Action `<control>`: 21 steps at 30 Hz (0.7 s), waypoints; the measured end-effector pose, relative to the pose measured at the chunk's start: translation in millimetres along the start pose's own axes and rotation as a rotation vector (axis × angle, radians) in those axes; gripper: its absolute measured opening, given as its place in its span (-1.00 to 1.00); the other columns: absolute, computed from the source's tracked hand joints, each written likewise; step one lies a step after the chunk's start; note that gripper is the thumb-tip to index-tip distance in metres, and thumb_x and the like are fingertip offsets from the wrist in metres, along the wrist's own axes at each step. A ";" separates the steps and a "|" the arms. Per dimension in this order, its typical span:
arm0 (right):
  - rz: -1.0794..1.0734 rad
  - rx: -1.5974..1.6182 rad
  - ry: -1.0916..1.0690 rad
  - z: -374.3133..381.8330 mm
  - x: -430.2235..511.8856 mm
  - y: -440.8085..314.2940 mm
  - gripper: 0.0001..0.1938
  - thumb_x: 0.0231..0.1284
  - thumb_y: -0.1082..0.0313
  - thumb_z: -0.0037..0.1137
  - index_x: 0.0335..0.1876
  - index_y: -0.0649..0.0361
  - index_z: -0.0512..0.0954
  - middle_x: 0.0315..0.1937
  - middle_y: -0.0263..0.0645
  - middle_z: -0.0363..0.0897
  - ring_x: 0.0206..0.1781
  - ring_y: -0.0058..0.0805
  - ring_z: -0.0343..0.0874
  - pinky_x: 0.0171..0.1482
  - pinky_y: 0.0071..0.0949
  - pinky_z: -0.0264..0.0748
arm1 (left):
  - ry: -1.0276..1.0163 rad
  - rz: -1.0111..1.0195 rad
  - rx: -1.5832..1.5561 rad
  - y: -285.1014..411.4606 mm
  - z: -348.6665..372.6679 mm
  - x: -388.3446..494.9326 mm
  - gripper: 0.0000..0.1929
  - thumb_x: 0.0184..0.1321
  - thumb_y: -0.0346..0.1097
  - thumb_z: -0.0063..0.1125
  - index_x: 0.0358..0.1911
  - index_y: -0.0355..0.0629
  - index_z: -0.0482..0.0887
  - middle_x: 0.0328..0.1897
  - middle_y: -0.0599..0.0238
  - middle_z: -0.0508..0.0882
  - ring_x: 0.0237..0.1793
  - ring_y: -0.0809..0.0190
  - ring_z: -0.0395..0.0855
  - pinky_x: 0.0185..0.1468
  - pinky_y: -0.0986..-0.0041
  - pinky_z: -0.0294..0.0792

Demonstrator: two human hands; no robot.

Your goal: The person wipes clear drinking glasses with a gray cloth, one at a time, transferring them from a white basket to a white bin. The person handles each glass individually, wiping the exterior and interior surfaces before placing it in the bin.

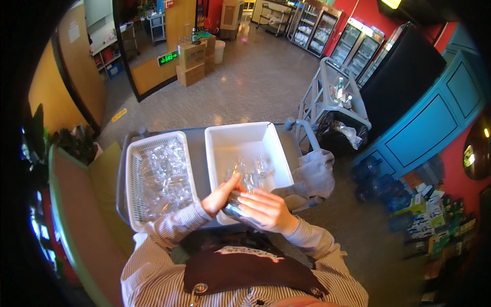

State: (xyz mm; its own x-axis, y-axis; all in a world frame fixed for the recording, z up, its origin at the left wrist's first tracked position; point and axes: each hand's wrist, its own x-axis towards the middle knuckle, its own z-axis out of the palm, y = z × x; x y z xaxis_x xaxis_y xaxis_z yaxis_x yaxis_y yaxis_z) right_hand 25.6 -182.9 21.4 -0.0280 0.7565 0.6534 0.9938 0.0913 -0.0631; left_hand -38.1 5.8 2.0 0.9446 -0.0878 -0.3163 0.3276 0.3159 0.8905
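Observation:
My left hand point(221, 194) and my right hand point(267, 210) are together over the near end of a white plastic tub point(245, 142). Between them they hold a dark, shiny item point(232, 207), mostly covered by my fingers; whether it is glass or something else I cannot tell. Inside the tub, several clear drinking glasses point(262, 165) stand or lie near the hands. To the left is a white slotted plastic basket point(130, 161) filled with many clear glasses point(167, 172). Both containers rest on the grey top of a utility cart point(198, 153).
A grey cloth point(316, 172) hangs over the cart handle point(308, 132). Beyond stands another grey cart point(358, 101) with bottles and a black bag. A green-edged bench seat point(76, 192) lies left. Blue water jugs point(378, 180) and cartons point(425, 215) line the right wall.

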 end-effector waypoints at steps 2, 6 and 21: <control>0.214 0.316 0.226 1.2 5.0 0.1 -0.54 -0.13 0.31 0.41 -0.03 0.20 0.56 0.08 -0.09 0.51 0.23 -0.19 0.45 0.28 -0.24 0.30 | 0.056 0.285 0.112 6.7 13.9 -12.4 -0.66 0.41 -0.13 -0.17 -0.22 -0.27 0.60 -0.33 0.35 0.64 -0.28 0.37 0.57 -0.14 0.58 0.41; 0.739 1.348 0.675 24.2 -3.6 -5.8 -0.17 -0.16 0.29 0.50 0.31 0.22 0.27 0.32 -0.06 0.23 0.32 -0.29 0.33 0.31 -0.34 0.27 | 0.181 0.824 0.652 17.5 33.0 -35.5 -0.83 0.12 -0.33 0.15 -0.31 -0.31 0.58 -0.38 0.08 0.58 -0.40 0.08 0.58 -0.28 0.37 0.42; 0.108 -0.016 0.259 -54.3 1.6 13.3 -0.72 -0.14 0.52 0.31 -0.23 0.43 0.60 -0.17 0.04 0.63 -0.11 -0.14 0.67 -0.10 -0.34 0.65 | -0.852 -0.164 -0.125 9.2 -16.6 -9.0 0.00 0.07 0.56 -0.29 0.38 -0.14 0.04 0.16 -0.23 0.44 -0.04 -0.10 0.62 -0.27 0.37 0.60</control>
State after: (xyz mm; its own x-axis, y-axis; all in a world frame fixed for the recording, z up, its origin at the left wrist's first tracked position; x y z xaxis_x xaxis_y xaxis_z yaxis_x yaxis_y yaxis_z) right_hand 44.6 -215.6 62.5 0.1044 0.5701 0.8149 0.9912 0.0076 -0.1323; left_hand -43.9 25.2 7.5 0.5972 -0.8011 -0.0407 0.5026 0.3343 0.7973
